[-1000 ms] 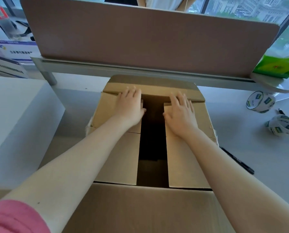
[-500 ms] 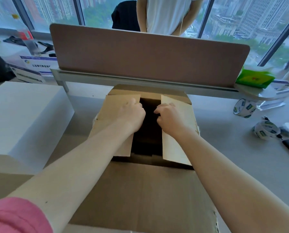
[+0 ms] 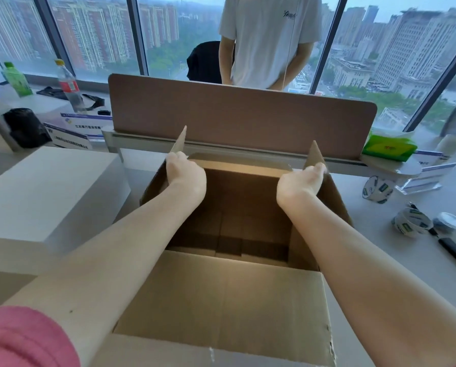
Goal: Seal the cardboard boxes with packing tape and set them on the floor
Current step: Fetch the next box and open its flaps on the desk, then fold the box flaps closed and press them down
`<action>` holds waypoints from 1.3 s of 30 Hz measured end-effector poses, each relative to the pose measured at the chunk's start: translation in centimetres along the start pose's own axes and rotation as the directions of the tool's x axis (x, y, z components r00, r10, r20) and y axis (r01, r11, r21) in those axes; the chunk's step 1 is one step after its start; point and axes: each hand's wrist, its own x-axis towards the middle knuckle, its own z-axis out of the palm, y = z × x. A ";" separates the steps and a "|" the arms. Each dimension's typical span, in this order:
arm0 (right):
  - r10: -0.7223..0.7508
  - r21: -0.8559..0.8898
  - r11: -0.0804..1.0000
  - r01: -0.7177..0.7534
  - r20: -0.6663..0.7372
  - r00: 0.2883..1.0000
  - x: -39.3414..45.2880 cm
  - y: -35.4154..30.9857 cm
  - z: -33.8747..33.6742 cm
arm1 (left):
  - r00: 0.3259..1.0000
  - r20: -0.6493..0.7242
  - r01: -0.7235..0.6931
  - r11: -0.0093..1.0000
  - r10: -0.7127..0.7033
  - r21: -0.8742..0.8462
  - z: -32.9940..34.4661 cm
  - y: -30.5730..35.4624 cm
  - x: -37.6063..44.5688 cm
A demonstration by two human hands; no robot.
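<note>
A brown cardboard box point(image 3: 226, 300) stands open on the grey desk in front of me, its dark inside showing. My left hand point(image 3: 185, 173) grips the left side flap point(image 3: 177, 141), which stands upright. My right hand point(image 3: 298, 182) grips the right side flap point(image 3: 315, 154), also upright. The near flap lies folded out towards me, and the far flap leans back against the divider. Two rolls of packing tape point(image 3: 377, 189) point(image 3: 410, 222) lie on the desk to the right, apart from both hands.
A brown desk divider point(image 3: 242, 117) runs behind the box, and a person in a white shirt point(image 3: 269, 41) stands beyond it. A white block point(image 3: 46, 194) sits at the left. A black pen point(image 3: 454, 251), a green tissue pack point(image 3: 389, 148) and bottles point(image 3: 69, 86) are around.
The two side flaps were lying flat and nearly closed under my hands. I have since curled my fingers over their edges and swung them up and apart, opening the box.
</note>
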 end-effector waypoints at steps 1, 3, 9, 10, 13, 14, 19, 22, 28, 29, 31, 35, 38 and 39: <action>0.010 0.031 0.999 -0.011 0.051 0.999 0.1 -0.1 0.6 | 1.000 0.027 0.002 1.000 -0.003 0.014 0.6 0.0 -0.1; 0.017 0.099 0.995 -0.031 0.139 0.990 0.0 -0.2 1.9 | 0.996 0.084 0.021 1.000 -0.021 0.001 1.7 0.1 -0.3; 0.061 0.382 0.911 -0.159 0.256 0.965 0.2 -0.6 6.3 | 0.968 0.242 0.119 0.968 -0.064 -0.220 6.1 0.4 0.1; 0.080 0.437 0.881 -0.184 0.245 0.966 0.4 -0.8 7.1 | 0.965 0.259 0.126 0.952 -0.051 -0.280 6.8 0.4 0.4; 0.106 0.574 0.800 -0.175 0.152 0.983 0.6 -1.1 8.7 | 0.976 0.215 0.130 0.901 -0.042 -0.414 8.2 0.6 1.0; 0.120 0.618 0.767 -0.173 0.127 0.985 0.7 -1.2 9.1 | 0.981 0.189 0.132 0.889 -0.052 -0.439 8.4 0.7 1.1; 0.162 0.747 0.628 -0.219 0.150 0.975 1.3 -1.9 9.3 | 0.990 0.097 0.142 0.839 -0.107 -0.525 8.6 0.4 1.9; 0.160 0.778 0.592 -0.213 0.146 0.976 2.0 -1.9 9.5 | 0.988 0.091 0.153 0.801 -0.123 -0.579 8.6 0.7 2.2; 0.152 0.756 0.614 -0.225 0.165 0.974 1.7 -1.9 9.4 | 0.981 0.104 0.192 0.801 -0.161 -0.567 8.9 0.6 2.3; 0.148 0.753 0.621 -0.216 0.159 0.976 1.5 -1.8 9.4 | 0.980 0.114 0.200 0.791 -0.165 -0.579 8.9 0.5 2.2; 0.124 0.758 0.627 -0.178 0.128 0.984 1.1 -1.8 9.0 | 0.979 0.122 0.204 0.749 -0.164 -0.630 8.7 0.4 1.6; 0.045 0.826 0.563 0.000 -0.031 0.998 0.3 -2.7 6.9 | 0.983 0.093 0.172 0.603 -0.160 -0.779 8.0 0.0 -0.5; -0.050 0.878 0.456 0.147 -0.139 0.989 -0.3 -4.1 4.6 | 0.972 0.085 0.186 0.491 -0.220 -0.851 7.6 -1.4 -2.8; -0.087 0.886 0.421 0.193 -0.172 0.981 -0.5 -4.7 3.7 | 0.964 0.097 0.205 0.455 -0.249 -0.867 7.8 -2.1 -3.6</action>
